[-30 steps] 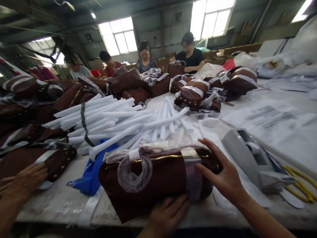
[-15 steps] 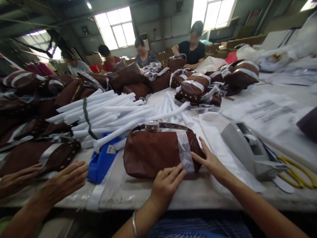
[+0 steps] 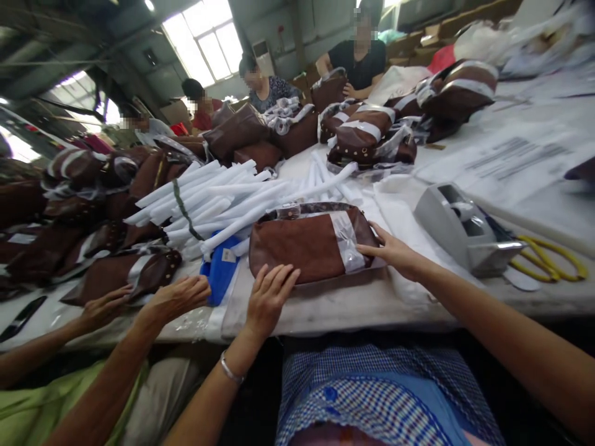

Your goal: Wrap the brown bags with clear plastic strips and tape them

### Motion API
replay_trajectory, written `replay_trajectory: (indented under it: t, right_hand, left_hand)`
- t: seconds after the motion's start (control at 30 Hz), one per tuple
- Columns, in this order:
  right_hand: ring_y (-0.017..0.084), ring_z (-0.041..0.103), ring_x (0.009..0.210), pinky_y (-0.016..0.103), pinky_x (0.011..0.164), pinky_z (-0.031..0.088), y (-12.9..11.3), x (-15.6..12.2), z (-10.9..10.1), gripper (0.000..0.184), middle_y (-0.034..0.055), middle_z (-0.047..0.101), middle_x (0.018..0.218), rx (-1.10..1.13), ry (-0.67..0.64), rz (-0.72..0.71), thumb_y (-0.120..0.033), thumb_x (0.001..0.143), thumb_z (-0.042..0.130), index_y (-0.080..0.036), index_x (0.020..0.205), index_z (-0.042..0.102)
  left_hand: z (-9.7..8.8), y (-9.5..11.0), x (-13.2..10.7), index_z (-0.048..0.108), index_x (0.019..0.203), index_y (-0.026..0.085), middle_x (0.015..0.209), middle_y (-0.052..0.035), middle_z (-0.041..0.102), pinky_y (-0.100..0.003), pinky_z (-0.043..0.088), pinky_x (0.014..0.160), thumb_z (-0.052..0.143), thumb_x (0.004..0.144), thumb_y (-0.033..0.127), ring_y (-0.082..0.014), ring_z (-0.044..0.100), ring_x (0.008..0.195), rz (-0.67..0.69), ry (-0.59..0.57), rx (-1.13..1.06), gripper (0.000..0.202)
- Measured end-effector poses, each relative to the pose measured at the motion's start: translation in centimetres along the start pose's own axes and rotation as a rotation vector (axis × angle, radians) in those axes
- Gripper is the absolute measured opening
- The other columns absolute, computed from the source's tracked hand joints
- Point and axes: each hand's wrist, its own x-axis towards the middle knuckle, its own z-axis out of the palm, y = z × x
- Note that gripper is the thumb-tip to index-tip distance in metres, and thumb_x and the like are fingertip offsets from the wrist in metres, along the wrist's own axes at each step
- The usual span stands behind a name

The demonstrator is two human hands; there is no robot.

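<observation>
A brown leather bag lies flat on the white table in front of me, with a band of clear tape round its right end. My left hand rests with fingers stretched out against the bag's lower left edge. A bracelet shows on that wrist. My right hand lies open on the bag's right end, fingertips touching the tape band. Neither hand holds anything.
A grey tape dispenser stands right of the bag, yellow cords beyond it. White rolled tubes and a blue bag lie to the left. A neighbour's two hands reach onto the table at left. Several people sit behind piles of brown bags.
The bag has gone from upright under my hands to lying flat farther away. My left hand slid leftward along its lower edge. The view tipped down and the neighbour's hands came further in.
</observation>
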Motion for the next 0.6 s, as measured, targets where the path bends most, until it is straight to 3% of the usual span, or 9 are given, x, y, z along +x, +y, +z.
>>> replay_trajectory:
  t: [0.13, 0.3, 0.37, 0.47, 0.6]
  right_hand:
    - [0.029, 0.062, 0.121, 0.042, 0.099, 0.056, -0.7, 0.2, -0.4, 0.093, 0.0096, 0.061, 0.138, 0.067, -0.035, 0.065, -0.035, 0.070, 0.085, -0.029, 0.149, 0.038]
    - [0.024, 0.068, 0.102, 0.037, 0.085, 0.060, -0.8, -1.3, -0.4, 0.061, 0.0044, 0.071, 0.118, 0.236, 0.061, 0.122, -0.043, 0.079, 0.077, -0.029, 0.134, 0.053]
    - [0.021, 0.068, 0.098, 0.035, 0.089, 0.059, -0.2, -2.3, 0.3, 0.040, 0.0040, 0.072, 0.105, 0.495, 0.124, 0.134, -0.051, 0.086, 0.068, -0.026, 0.116, 0.062]
    - [0.017, 0.065, 0.094, 0.030, 0.096, 0.056, 1.1, -3.2, 2.2, 0.028, 0.0033, 0.068, 0.091, 0.828, 0.172, 0.128, -0.052, 0.091, 0.060, -0.024, 0.094, 0.064]
    - [0.018, 0.063, 0.086, 0.032, 0.091, 0.057, 2.6, -2.7, 4.2, 0.024, 0.0023, 0.064, 0.084, 0.867, 0.293, 0.178, -0.048, 0.093, 0.058, -0.026, 0.083, 0.061]
  left_hand:
    - [-0.6, -1.7, -1.5, 0.051, 0.143, 0.027, 0.136, -0.0068, 0.063, -0.056, 0.026, 0.122, 0.061, 0.096, 0.024, -0.0238, 0.056, 0.127, 0.006, -0.002, 0.046, 0.049]
    - [0.7, -2.3, -1.9, 0.055, 0.140, 0.025, 0.126, -0.0082, 0.067, -0.041, 0.045, 0.109, 0.062, 0.093, 0.022, -0.0227, 0.062, 0.114, 0.015, 0.042, 0.025, 0.048]
    - [1.1, -2.5, -1.7, 0.056, 0.139, 0.025, 0.123, -0.0078, 0.069, -0.037, 0.048, 0.102, 0.062, 0.091, 0.021, -0.0224, 0.064, 0.108, -0.011, 0.089, 0.016, 0.048]
    - [1.2, -2.3, -1.1, 0.057, 0.137, 0.024, 0.121, -0.0075, 0.069, -0.035, 0.050, 0.098, 0.063, 0.089, 0.017, -0.0221, 0.064, 0.105, -0.078, 0.144, -0.019, 0.050]
    - [1.2, -2.0, -0.9, 0.057, 0.138, 0.024, 0.122, -0.0072, 0.068, -0.036, 0.049, 0.100, 0.062, 0.086, 0.012, -0.0231, 0.063, 0.107, -0.125, 0.119, -0.041, 0.054]
